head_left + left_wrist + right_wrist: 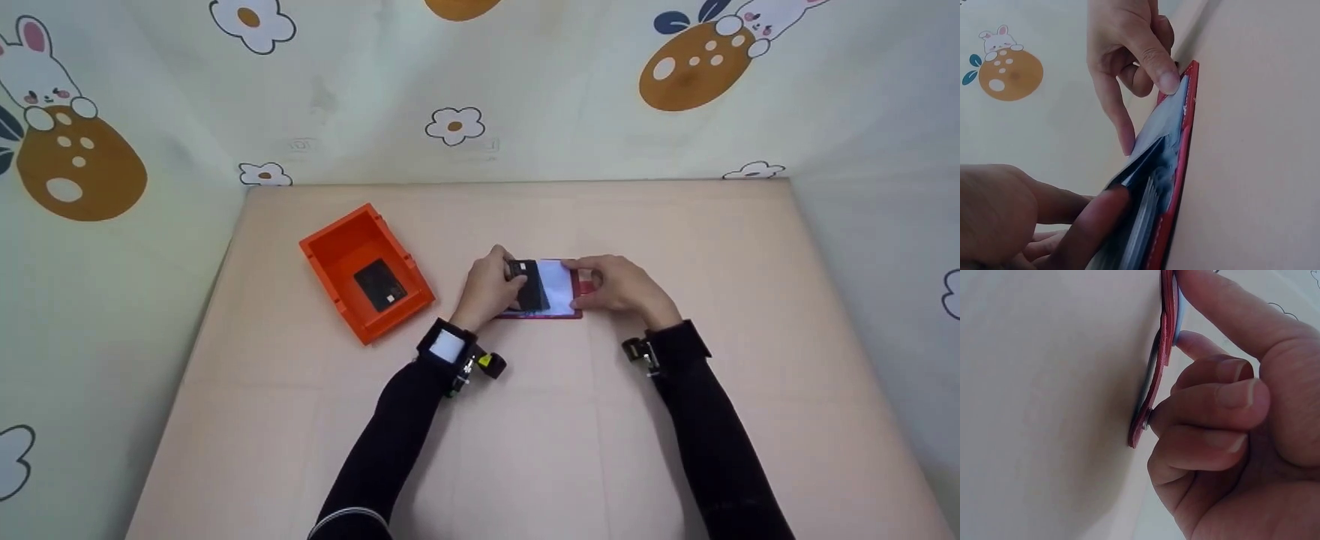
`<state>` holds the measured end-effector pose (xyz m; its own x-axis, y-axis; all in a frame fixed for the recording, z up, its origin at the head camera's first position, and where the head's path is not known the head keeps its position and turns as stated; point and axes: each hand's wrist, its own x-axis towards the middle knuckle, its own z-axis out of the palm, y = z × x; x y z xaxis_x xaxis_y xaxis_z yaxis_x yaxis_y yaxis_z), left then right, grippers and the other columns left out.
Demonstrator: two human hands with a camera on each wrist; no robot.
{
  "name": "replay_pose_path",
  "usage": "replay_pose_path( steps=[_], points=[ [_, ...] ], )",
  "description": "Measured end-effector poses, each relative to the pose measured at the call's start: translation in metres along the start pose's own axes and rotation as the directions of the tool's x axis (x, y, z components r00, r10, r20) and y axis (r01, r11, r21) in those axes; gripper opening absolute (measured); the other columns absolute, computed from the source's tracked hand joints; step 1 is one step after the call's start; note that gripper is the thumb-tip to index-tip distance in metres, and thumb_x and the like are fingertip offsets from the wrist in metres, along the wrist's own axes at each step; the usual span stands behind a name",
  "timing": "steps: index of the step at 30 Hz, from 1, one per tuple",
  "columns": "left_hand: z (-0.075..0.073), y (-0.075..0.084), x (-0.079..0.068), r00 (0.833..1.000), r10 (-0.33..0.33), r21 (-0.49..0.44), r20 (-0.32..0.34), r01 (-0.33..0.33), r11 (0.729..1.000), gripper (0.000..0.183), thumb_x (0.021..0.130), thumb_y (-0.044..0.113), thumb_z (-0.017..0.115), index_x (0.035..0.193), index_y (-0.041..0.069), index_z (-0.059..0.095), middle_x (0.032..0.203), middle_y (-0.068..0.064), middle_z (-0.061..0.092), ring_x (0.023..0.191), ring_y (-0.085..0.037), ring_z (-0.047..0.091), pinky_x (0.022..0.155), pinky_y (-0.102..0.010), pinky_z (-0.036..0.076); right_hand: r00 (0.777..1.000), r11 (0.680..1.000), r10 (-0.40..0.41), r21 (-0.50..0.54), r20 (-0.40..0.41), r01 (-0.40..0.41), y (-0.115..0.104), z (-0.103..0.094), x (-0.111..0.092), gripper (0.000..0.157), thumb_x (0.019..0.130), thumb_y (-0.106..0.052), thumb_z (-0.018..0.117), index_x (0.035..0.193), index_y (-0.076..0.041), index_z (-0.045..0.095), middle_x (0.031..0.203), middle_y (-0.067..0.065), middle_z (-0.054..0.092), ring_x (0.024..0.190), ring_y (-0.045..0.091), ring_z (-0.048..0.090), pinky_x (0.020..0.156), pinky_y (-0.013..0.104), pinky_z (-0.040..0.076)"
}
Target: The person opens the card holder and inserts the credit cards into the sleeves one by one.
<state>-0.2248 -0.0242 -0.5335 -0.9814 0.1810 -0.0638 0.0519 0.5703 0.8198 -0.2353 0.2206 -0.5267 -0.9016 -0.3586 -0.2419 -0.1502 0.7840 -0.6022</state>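
Observation:
A red card holder (544,317) with clear sleeves lies spread on the table, a whitish sleeve page (556,285) showing at its right. My left hand (484,291) pinches a black card (531,291), apparently inside a sleeve, between thumb and fingers. The left wrist view shows a dark sleeve (1139,164) lifted at an angle above several stacked sleeve edges. With thumb and index finger spread across the holder's right end, my right hand (622,289) grips it at both edges. Its other fingers (1213,405) are curled beside the strap and a metal snap (1147,421).
To the left stands an orange box (330,292) with another black card (381,285) lying inside. The pale table (525,465) meets patterned cloth walls (375,90) at the back and sides. Each wrist wears a strapped camera.

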Motion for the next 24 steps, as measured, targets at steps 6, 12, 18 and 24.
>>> replay_pose_path(
  steps=[6, 12, 18, 24],
  points=[
    [0.009, 0.000, -0.001, 0.995, 0.058, 0.052, -0.077, -0.054, 0.997, 0.027, 0.093, 0.014, 0.078, 0.108, 0.001, 0.060, 0.088, -0.010, 0.073, 0.076, -0.021, 0.070, 0.065, -0.028, 0.058, 1.000, 1.000, 0.004, 0.014, -0.002, -0.004, 0.000, 0.001, 0.000, 0.074, 0.078, -0.022, 0.091, 0.146, -0.022, 0.061, 0.091, 0.010, 0.055, 0.081, 0.024, 0.047, 0.072, 0.034, 0.038],
    [0.012, 0.009, -0.007, 0.998, 0.057, 0.162, -0.018, -0.053, 0.985, 0.030, 0.091, 0.024, 0.082, 0.109, 0.002, 0.073, 0.086, -0.005, 0.074, 0.076, -0.014, 0.066, 0.068, -0.027, 0.053, 1.000, 1.000, -0.006, 0.002, 0.007, 0.006, 0.001, 0.001, 0.001, 0.076, 0.077, -0.025, 0.092, 0.146, -0.022, 0.061, 0.139, 0.018, 0.063, 0.103, 0.028, 0.053, 0.091, 0.040, 0.044],
    [0.017, 0.024, -0.018, 0.985, 0.090, 0.322, 0.144, -0.133, 0.937, 0.042, 0.075, 0.016, 0.093, 0.107, 0.000, 0.073, 0.096, -0.011, 0.075, 0.085, -0.022, 0.068, 0.076, -0.035, 0.055, 1.000, 1.000, -0.014, -0.009, 0.005, 0.014, 0.001, 0.001, 0.001, 0.077, 0.076, -0.024, 0.092, 0.146, -0.021, 0.061, 0.147, 0.018, 0.059, 0.112, 0.029, 0.056, 0.102, 0.048, 0.047],
    [0.022, 0.023, -0.020, 0.972, 0.192, 0.405, 0.138, -0.232, 0.884, 0.032, 0.079, 0.005, 0.088, 0.106, -0.002, 0.071, 0.103, -0.016, 0.073, 0.094, -0.029, 0.070, 0.085, -0.041, 0.057, 1.000, 0.999, -0.021, -0.041, -0.002, 0.021, 0.000, 0.002, 0.000, 0.078, 0.076, -0.027, 0.092, 0.147, -0.020, 0.060, 0.141, 0.018, 0.063, 0.105, 0.029, 0.055, 0.097, 0.046, 0.048]
  ],
)
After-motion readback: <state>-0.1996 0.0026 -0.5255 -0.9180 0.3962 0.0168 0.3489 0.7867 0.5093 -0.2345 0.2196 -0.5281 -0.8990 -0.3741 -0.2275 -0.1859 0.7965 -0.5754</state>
